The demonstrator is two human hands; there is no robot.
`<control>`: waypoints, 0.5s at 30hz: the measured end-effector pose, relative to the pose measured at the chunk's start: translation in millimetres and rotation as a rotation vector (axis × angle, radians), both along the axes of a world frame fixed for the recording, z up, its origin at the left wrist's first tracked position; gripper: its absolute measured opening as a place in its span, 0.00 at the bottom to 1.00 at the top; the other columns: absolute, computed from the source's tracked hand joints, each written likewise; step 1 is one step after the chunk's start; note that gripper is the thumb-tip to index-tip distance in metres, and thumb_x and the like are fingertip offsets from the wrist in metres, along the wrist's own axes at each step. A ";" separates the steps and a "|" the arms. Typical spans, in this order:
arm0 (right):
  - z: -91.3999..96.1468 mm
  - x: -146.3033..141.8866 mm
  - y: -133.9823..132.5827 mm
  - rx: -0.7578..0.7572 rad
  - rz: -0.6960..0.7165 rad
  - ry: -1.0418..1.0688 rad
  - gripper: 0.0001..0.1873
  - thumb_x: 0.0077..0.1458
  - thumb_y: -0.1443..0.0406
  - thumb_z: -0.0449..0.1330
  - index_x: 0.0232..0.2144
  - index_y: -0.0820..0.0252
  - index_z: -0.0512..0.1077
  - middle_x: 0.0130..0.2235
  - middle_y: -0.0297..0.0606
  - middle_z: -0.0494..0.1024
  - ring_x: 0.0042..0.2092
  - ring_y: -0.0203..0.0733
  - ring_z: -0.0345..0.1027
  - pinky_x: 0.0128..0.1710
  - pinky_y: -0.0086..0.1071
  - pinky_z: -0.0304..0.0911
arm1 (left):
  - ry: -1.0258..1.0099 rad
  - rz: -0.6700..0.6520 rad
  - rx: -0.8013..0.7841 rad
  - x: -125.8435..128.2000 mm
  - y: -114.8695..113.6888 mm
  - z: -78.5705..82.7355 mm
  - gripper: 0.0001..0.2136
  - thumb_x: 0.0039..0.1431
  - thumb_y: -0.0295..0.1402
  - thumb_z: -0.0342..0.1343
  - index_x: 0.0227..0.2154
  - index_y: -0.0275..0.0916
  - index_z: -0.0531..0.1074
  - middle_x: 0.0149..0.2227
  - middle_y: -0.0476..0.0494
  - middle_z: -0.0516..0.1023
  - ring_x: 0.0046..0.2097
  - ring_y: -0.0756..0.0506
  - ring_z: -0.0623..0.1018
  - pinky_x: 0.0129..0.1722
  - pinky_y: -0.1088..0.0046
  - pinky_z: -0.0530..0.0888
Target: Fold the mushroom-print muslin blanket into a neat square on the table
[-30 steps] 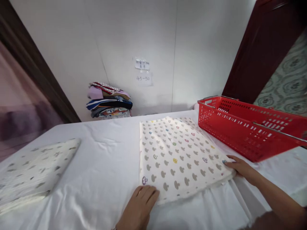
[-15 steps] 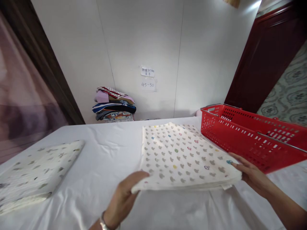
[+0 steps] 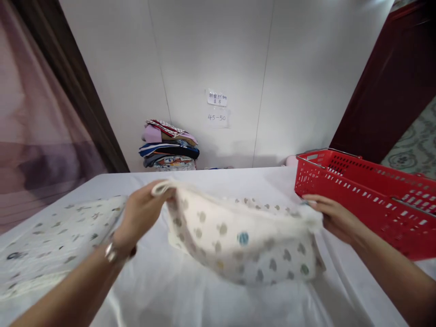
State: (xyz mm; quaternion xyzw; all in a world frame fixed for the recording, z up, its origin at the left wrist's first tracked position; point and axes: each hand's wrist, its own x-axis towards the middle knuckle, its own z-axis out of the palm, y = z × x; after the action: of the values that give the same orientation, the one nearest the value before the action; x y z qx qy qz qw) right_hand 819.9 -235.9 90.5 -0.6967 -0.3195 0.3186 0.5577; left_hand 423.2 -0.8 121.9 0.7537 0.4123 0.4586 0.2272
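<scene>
A white cloth [image 3: 221,231] printed with grey mouse-head shapes and a few coloured ones hangs between my hands, sagging in the middle and blurred by motion. My left hand [image 3: 145,209] is closed on its upper left corner, lifted above the table. At the opposite corner, my right hand [image 3: 335,218] pinches the fabric close to the basket's front wall. Part of the cloth behind the raised edge is hidden. To the left lies a folded white cloth [image 3: 61,240] with dark leaf-like prints, partly covered by my left forearm.
A red plastic basket [image 3: 354,200] with metal handles stands on the right of the white-covered table [image 3: 143,290]. Behind the table's far edge is a stack of folded fabrics [image 3: 170,145]. Paper labels [image 3: 217,117] are stuck on the pale wall. A curtain [image 3: 34,136] hangs at left.
The mouse-print cloth has gone from a flat folded square to a lifted, sagging sheet. My left hand has moved up and left with its corner; my right hand has risen slightly. The view has shifted.
</scene>
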 end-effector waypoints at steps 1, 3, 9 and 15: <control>12.1 10.3 24.2 0.029 0.008 -0.053 0.22 0.43 0.55 0.61 0.41 0.58 0.69 0.41 0.44 0.75 0.39 0.47 0.70 0.33 0.33 0.68 | -0.060 -0.019 -0.034 20.9 23.4 13.2 0.15 0.52 0.40 0.54 0.38 0.35 0.73 0.36 0.47 0.77 0.38 0.45 0.76 0.39 0.69 0.75; 48.8 30.5 69.3 0.095 -0.054 -0.208 0.16 0.50 0.55 0.57 0.40 0.56 0.68 0.37 0.41 0.75 0.36 0.41 0.70 0.31 0.30 0.67 | -0.137 -0.040 -0.042 57.4 67.3 51.9 0.17 0.51 0.37 0.53 0.40 0.28 0.72 0.39 0.42 0.77 0.37 0.47 0.76 0.34 0.72 0.75; 182.6 54.4 121.6 0.528 -0.242 -0.652 0.17 0.59 0.51 0.43 0.51 0.38 0.54 0.32 0.30 0.74 0.37 0.36 0.70 0.31 0.26 0.63 | -0.304 -0.015 0.411 94.2 117.5 205.0 0.34 0.54 0.34 0.20 0.35 0.05 0.64 0.45 0.37 0.70 0.44 0.47 0.71 0.36 0.78 0.67; 167.1 38.0 104.2 0.754 -0.014 -0.416 0.11 0.49 0.60 0.60 0.38 0.43 0.69 0.40 0.28 0.73 0.34 0.32 0.68 0.33 0.26 0.64 | -0.314 -0.130 0.523 46.1 90.4 207.0 0.26 0.56 0.34 0.35 0.48 0.11 0.57 0.44 0.42 0.73 0.46 0.46 0.71 0.39 0.72 0.68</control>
State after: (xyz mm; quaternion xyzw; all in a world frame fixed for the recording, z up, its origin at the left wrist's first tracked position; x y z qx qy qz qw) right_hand 857.9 -131.7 257.6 -0.4957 -0.5147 0.0284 0.6990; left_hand 469.3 89.6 328.9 0.7313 0.1914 0.6444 0.1155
